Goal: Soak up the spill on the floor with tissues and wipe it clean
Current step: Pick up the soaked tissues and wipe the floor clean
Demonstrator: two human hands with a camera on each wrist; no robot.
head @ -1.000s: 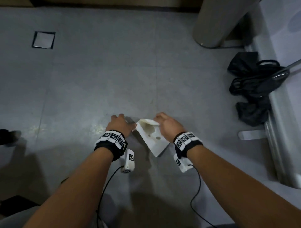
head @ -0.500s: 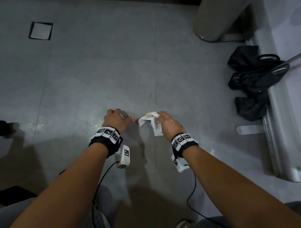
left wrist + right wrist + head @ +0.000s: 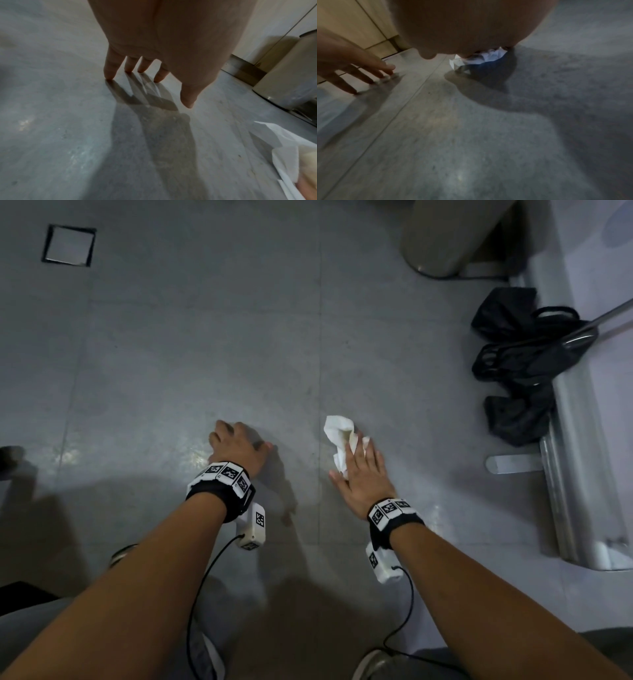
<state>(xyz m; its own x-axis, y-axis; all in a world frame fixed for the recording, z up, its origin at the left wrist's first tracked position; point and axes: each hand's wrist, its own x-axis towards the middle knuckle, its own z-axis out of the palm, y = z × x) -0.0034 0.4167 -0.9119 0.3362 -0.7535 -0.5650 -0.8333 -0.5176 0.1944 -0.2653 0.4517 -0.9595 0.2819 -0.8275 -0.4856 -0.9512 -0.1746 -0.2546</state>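
Note:
A crumpled white tissue [image 3: 337,436] with a yellowish stain lies on the grey floor [image 3: 239,354]. My right hand [image 3: 359,467] lies flat on it, fingers straight, pressing it down. The right wrist view shows only a bit of the tissue [image 3: 479,59] sticking out under the palm. My left hand [image 3: 236,443] is apart to the left, holding nothing. Its straight fingertips [image 3: 109,76] touch the bare floor. A faint wet sheen [image 3: 191,457] shows on the floor beside the left hand.
A round bin [image 3: 445,234] stands at the back right. Black bags [image 3: 520,364] lie against a metal rail [image 3: 575,474] along the right side. A square floor hatch [image 3: 68,246] is at the far left. Cables hang from both wrist units.
Both hands held the tissue up a second ago. The left hand let go and went down to the floor. The right hand carried the tissue rightwards and now presses it flat.

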